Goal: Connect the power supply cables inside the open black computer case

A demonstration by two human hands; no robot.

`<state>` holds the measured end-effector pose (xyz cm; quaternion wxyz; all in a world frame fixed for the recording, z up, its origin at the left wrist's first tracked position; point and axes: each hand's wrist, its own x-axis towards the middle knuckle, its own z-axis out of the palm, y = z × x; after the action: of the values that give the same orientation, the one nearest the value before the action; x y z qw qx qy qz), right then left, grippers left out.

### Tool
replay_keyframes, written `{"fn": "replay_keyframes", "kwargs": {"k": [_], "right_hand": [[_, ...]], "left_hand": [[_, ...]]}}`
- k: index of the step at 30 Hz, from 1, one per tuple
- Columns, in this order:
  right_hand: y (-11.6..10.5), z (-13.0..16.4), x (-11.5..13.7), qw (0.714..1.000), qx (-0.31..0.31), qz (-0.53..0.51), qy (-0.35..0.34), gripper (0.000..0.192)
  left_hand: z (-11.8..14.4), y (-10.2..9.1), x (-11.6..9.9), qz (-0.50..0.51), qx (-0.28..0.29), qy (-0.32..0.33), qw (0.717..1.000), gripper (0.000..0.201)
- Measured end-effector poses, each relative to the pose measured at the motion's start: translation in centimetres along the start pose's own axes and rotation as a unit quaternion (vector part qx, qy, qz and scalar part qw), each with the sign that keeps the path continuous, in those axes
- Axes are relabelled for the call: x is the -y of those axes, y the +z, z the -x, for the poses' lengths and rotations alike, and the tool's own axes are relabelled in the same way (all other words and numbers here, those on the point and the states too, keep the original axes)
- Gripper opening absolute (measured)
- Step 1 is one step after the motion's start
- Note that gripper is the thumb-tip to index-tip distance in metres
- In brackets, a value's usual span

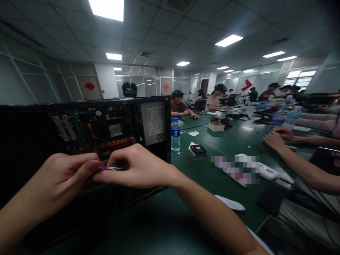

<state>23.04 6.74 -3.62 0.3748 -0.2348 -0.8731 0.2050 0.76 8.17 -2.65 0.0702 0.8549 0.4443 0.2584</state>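
Observation:
A thin bundle of coloured wires [110, 168] runs between my two hands, in front of an open computer case [168, 141]. My left hand [67, 177] pinches one end of the wires, thumb and fingers pressed together. Close beside it, my right hand [138, 168] is curled with thumb and index finger gripping the same wires. Behind the hands, inside the case, are a motherboard [115, 130] with slots and a labelled power supply [154, 122] at the upper right. My fingers hide where the wires end.
Right of the case stand a water bottle [175, 136] and a black cooling fan [198, 150] on the green table [191, 194]. Farther right lie a white power strip [267, 171] and a co-worker's hands [277, 140]. Other people sit around the far tables.

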Motion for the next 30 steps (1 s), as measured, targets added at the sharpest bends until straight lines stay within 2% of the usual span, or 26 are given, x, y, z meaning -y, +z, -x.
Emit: {"fn": "replay_keyframes", "kwargs": {"k": [4, 6, 9, 12, 15, 17, 21, 23, 25, 28, 30], "right_hand": [[0.3, -0.2, 0.0, 1.000, -0.016, 0.007, 0.007, 0.034], [0.5, -0.3, -0.1, 1.000, -0.017, 0.011, 0.006, 0.036], [0.6, -0.6, -0.2, 1.000, 0.002, 0.031, -0.001, 0.037], [0.7, -1.2, -0.2, 0.992, 0.071, 0.102, -0.029, 0.041], [0.7, -1.6, -0.1, 0.975, 0.139, 0.166, -0.047, 0.044], [0.5, -1.6, 0.1, 0.970, 0.146, 0.189, -0.035, 0.045], [-0.6, -0.9, 0.4, 0.980, 0.124, 0.151, -0.016, 0.040], [-1.5, -0.5, 0.5, 0.989, 0.115, 0.089, 0.008, 0.039], [-2.5, 0.0, 0.7, 0.994, 0.095, 0.023, 0.045, 0.040], [-3.7, 0.4, 0.7, 0.995, 0.018, -0.062, 0.081, 0.041], [-4.0, 0.4, 0.6, 0.991, -0.048, -0.089, 0.084, 0.042]], "left_hand": [[-0.2, 0.3, -0.8, 0.019, -0.070, -0.067, 0.995, 0.059], [-0.3, 0.3, -1.3, 0.017, -0.094, -0.075, 0.993, 0.062], [-0.1, 0.2, -1.5, -0.013, -0.131, -0.048, 0.990, 0.059], [0.2, 0.3, -1.4, -0.056, -0.161, -0.008, 0.985, 0.053], [0.0, 0.9, -2.0, -0.072, -0.149, 0.023, 0.986, 0.052], [-0.1, 1.3, -2.7, -0.067, -0.139, 0.035, 0.987, 0.048], [-0.1, 1.2, -3.7, -0.040, -0.124, 0.034, 0.991, 0.045], [-0.1, 0.7, -3.7, -0.014, -0.115, 0.008, 0.993, 0.044], [-0.2, 0.3, -3.3, 0.027, -0.137, -0.039, 0.989, 0.044], [-0.5, 0.1, -2.6, 0.177, -0.179, -0.119, 0.961, 0.049], [-0.7, 0.3, -2.3, 0.321, -0.157, -0.154, 0.921, 0.051]]}}
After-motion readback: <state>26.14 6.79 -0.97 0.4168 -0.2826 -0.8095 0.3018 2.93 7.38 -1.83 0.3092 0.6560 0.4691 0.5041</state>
